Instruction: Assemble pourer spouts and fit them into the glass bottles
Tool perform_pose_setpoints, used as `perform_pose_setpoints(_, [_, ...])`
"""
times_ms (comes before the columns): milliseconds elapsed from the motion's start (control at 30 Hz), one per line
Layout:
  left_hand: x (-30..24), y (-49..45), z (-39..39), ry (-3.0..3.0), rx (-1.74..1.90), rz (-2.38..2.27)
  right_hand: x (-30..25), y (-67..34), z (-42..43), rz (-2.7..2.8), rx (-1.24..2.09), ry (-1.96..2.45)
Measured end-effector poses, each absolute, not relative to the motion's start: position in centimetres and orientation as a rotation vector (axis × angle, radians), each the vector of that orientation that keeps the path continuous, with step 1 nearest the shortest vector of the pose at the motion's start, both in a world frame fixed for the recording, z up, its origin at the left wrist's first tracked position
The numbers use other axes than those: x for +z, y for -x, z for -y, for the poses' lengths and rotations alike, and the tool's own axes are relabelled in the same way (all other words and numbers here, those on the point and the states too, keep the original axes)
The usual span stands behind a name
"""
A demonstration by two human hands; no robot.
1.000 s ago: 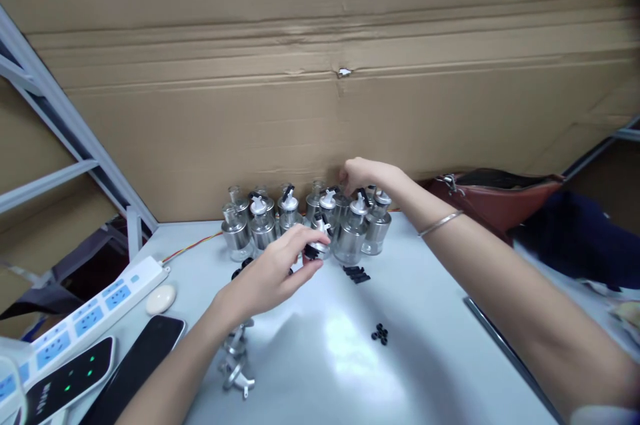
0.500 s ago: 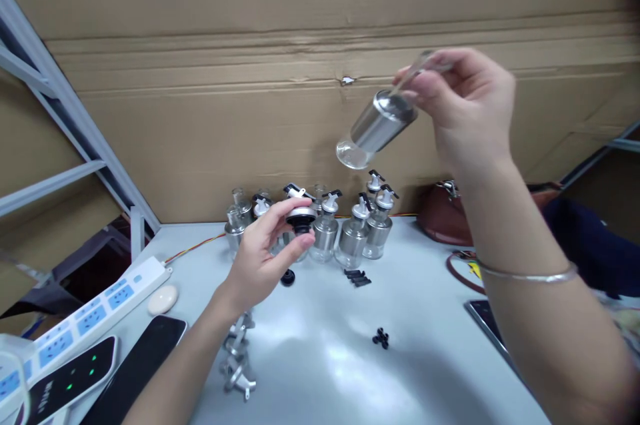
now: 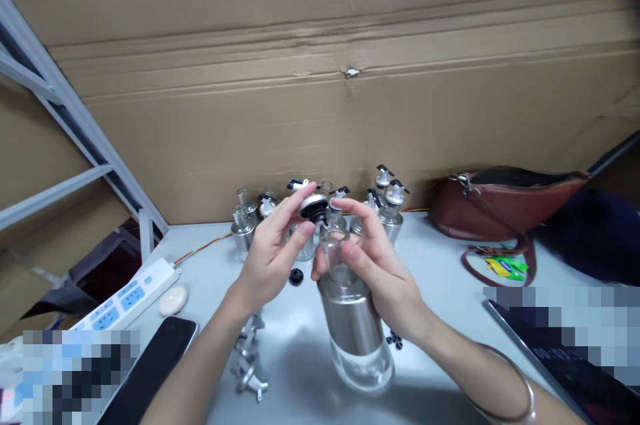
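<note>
My right hand (image 3: 373,263) grips a glass bottle with a steel sleeve (image 3: 353,325) by its neck, upright and just above the white table (image 3: 440,291). My left hand (image 3: 273,257) pinches a silver pourer cap with a black stopper (image 3: 313,206) right over the bottle's open mouth. Behind my hands a cluster of similar bottles (image 3: 385,208) stands against the cardboard wall, some capped with pourers.
Loose silver pourer caps (image 3: 247,365) lie under my left forearm. A black stopper (image 3: 297,276) and small black rings (image 3: 396,341) sit on the table. A power strip (image 3: 127,288), a phone (image 3: 147,375) and a white pebble-like object (image 3: 173,300) lie left; a brown bag (image 3: 505,201) right.
My right hand took a bottle from the cluster, lifted it high, then brought it down in front of me. My left hand raised the pourer cap to the bottle's mouth.
</note>
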State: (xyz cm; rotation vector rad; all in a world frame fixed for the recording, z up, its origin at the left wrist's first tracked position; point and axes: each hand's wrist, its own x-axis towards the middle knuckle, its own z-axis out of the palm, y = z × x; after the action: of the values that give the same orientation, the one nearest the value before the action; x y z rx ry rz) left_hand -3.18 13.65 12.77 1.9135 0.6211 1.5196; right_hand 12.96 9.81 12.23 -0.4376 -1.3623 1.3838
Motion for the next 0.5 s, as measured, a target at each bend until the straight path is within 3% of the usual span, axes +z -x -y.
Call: perform_pose_setpoints(500, [10.7, 3.2, -16.7, -2.049, 1.304, -0.709, 9.4, -12.7, -13.7, 1.212, 1.449, 0.539])
